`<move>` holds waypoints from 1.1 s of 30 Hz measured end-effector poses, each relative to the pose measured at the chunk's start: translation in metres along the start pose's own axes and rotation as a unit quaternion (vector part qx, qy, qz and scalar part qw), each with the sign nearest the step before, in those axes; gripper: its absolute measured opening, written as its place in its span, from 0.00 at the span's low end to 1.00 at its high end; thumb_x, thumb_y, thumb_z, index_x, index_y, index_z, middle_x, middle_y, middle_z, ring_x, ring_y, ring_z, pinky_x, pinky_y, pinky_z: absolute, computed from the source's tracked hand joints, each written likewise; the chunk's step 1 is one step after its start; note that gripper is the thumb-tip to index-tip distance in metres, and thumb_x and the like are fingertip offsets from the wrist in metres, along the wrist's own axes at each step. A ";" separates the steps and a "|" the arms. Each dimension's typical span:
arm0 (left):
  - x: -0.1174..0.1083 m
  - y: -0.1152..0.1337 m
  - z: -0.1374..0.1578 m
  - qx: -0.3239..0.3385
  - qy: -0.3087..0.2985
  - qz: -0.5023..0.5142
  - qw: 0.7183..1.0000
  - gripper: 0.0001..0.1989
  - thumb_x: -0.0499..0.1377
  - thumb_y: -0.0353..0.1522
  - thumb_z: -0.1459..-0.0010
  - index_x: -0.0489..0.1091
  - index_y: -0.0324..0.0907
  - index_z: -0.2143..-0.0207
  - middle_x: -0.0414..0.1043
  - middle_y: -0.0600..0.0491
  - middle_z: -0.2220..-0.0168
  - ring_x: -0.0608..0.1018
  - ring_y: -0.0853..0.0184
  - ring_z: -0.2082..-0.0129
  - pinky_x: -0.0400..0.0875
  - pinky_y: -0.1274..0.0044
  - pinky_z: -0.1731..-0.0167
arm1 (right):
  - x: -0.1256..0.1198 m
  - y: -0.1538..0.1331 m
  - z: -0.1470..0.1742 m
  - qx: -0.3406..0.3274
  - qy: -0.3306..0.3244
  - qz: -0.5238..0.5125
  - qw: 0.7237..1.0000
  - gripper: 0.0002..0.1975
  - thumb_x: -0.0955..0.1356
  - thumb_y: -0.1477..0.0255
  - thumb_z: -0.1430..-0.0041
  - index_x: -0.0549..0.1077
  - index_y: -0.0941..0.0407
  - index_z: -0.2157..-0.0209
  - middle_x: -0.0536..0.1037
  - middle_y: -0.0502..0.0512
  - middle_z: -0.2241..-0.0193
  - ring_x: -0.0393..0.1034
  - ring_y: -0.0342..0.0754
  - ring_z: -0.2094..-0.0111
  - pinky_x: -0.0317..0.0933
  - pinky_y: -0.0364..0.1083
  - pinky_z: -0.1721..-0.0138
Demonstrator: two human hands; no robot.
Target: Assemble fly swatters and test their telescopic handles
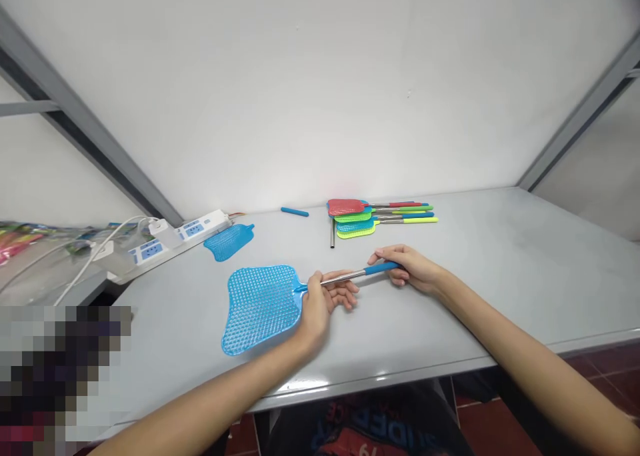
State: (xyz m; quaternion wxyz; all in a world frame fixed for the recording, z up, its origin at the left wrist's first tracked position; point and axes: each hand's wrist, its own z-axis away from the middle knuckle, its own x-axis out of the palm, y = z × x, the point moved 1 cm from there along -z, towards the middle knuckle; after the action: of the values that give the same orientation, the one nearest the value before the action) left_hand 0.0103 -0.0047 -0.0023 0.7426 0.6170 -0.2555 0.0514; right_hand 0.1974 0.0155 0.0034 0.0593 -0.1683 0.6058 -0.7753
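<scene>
A blue fly swatter (265,307) with a metal rod and blue grip is held above the table, its mesh head toward the left. My left hand (323,303) is closed round the rod close to the head, thumb on top, other fingers loosely curled beneath. At the far end, my right hand (406,268) is closed on the blue grip, covering its tip. Behind my hands lies a pile of finished-looking fly swatters (356,217) in red, green, blue and yellow, handles to the right. A bare metal tube (333,233) rests beside their heads.
A loose blue swatter head (229,242) and a blue handle sleeve (295,211) lie toward the back of the grey table (480,263). A white power strip (175,244) with plugs and cables runs along the left edge. The white wall (320,96) stands behind.
</scene>
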 end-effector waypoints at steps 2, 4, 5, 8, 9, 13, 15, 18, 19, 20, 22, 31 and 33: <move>0.000 0.000 -0.001 -0.005 -0.002 -0.007 1.000 0.24 0.39 0.38 0.49 0.66 0.28 0.66 0.69 0.44 0.79 0.69 0.66 0.82 0.60 0.75 0.82 | 0.000 0.000 0.000 -0.007 -0.013 -0.009 1.000 0.14 0.62 0.64 0.50 0.70 0.62 0.69 0.50 0.40 0.95 0.39 0.34 0.90 0.44 0.38 0.88; -0.001 0.001 -0.001 -0.012 -0.004 -0.012 1.000 0.24 0.40 0.39 0.49 0.66 0.28 0.67 0.69 0.44 0.79 0.69 0.66 0.83 0.60 0.76 0.82 | 0.000 0.000 0.001 -0.009 -0.026 -0.019 0.999 0.14 0.62 0.65 0.50 0.70 0.62 0.69 0.49 0.40 0.94 0.38 0.34 0.90 0.44 0.38 0.88; -0.001 0.001 -0.001 -0.015 -0.007 -0.014 1.000 0.24 0.40 0.39 0.49 0.66 0.28 0.68 0.69 0.44 0.79 0.69 0.66 0.83 0.60 0.76 0.82 | 0.000 0.000 0.002 -0.009 -0.031 -0.023 0.999 0.14 0.62 0.65 0.50 0.70 0.62 0.69 0.49 0.40 0.94 0.38 0.34 0.90 0.44 0.38 0.87; 0.000 0.001 -0.001 -0.026 -0.014 -0.024 0.999 0.23 0.40 0.39 0.49 0.66 0.29 0.69 0.68 0.45 0.81 0.69 0.67 0.83 0.59 0.76 0.82 | 0.000 0.001 0.002 -0.010 -0.038 -0.033 0.999 0.12 0.63 0.67 0.50 0.70 0.62 0.69 0.49 0.40 0.94 0.38 0.33 0.90 0.43 0.38 0.87; 0.000 0.001 -0.001 -0.029 -0.017 -0.026 0.999 0.23 0.40 0.39 0.49 0.66 0.29 0.70 0.68 0.45 0.81 0.69 0.67 0.83 0.59 0.76 0.82 | 0.000 0.001 0.003 -0.011 -0.039 -0.035 0.999 0.12 0.63 0.67 0.50 0.70 0.62 0.69 0.49 0.40 0.94 0.38 0.33 0.90 0.43 0.38 0.87; 0.000 0.001 -0.001 -0.030 -0.017 -0.025 0.999 0.23 0.39 0.39 0.49 0.66 0.30 0.70 0.68 0.46 0.81 0.69 0.66 0.83 0.60 0.76 0.82 | 0.003 0.002 0.004 -0.013 -0.043 -0.039 0.998 0.11 0.63 0.67 0.50 0.70 0.61 0.69 0.49 0.40 0.94 0.39 0.34 0.90 0.43 0.38 0.86; 0.000 0.001 -0.001 -0.024 -0.004 -0.024 0.999 0.24 0.39 0.39 0.48 0.66 0.30 0.70 0.68 0.46 0.82 0.69 0.66 0.84 0.60 0.75 0.83 | 0.007 0.001 0.006 -0.011 -0.051 -0.037 0.998 0.11 0.63 0.67 0.49 0.70 0.61 0.68 0.49 0.40 0.93 0.40 0.34 0.89 0.44 0.38 0.86; -0.002 0.003 -0.001 -0.012 0.011 -0.030 0.999 0.25 0.39 0.40 0.48 0.67 0.29 0.69 0.68 0.46 0.83 0.69 0.66 0.84 0.60 0.75 0.83 | 0.014 0.000 0.010 -0.004 -0.072 -0.033 0.997 0.11 0.62 0.67 0.49 0.70 0.60 0.66 0.49 0.40 0.92 0.41 0.34 0.88 0.46 0.39 0.85; -0.002 0.003 -0.001 -0.006 0.012 -0.032 0.999 0.26 0.39 0.40 0.48 0.68 0.29 0.69 0.68 0.46 0.83 0.69 0.66 0.85 0.60 0.75 0.83 | 0.017 -0.001 0.011 -0.001 -0.081 -0.031 0.996 0.11 0.63 0.68 0.49 0.70 0.59 0.65 0.49 0.40 0.92 0.41 0.35 0.88 0.47 0.39 0.84; -0.002 0.004 -0.001 -0.001 0.014 -0.033 0.999 0.26 0.39 0.40 0.48 0.68 0.29 0.69 0.68 0.46 0.83 0.69 0.66 0.85 0.60 0.75 0.82 | 0.019 -0.001 0.012 0.003 -0.088 -0.029 0.996 0.11 0.63 0.69 0.49 0.69 0.59 0.64 0.49 0.40 0.91 0.41 0.35 0.87 0.47 0.39 0.84; -0.003 0.005 -0.001 0.008 0.017 -0.035 0.999 0.26 0.38 0.41 0.48 0.68 0.29 0.69 0.68 0.47 0.83 0.69 0.67 0.85 0.60 0.76 0.83 | 0.021 -0.002 0.014 0.011 -0.098 -0.026 0.995 0.12 0.65 0.71 0.51 0.68 0.58 0.62 0.49 0.40 0.90 0.41 0.35 0.87 0.47 0.39 0.84; 0.000 0.002 0.000 -0.009 -0.004 -0.053 0.999 0.27 0.39 0.43 0.48 0.68 0.30 0.68 0.68 0.47 0.84 0.68 0.69 0.86 0.58 0.78 0.84 | 0.021 0.001 0.014 0.026 -0.097 -0.021 0.995 0.12 0.65 0.71 0.52 0.69 0.59 0.63 0.48 0.40 0.91 0.40 0.35 0.87 0.46 0.39 0.84; 0.001 0.002 0.000 -0.021 -0.011 -0.054 0.998 0.27 0.39 0.43 0.49 0.67 0.30 0.67 0.68 0.48 0.84 0.68 0.69 0.87 0.58 0.78 0.84 | 0.022 0.001 0.014 0.027 -0.098 -0.020 0.995 0.12 0.65 0.70 0.52 0.69 0.59 0.64 0.48 0.40 0.91 0.40 0.35 0.87 0.46 0.39 0.85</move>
State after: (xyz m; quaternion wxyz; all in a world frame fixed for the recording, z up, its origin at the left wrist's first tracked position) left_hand 0.0104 -0.0049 0.0005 0.7540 0.6149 -0.2310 -0.0008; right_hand 0.1816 -0.0039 0.0098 0.1075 -0.2533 0.5722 -0.7726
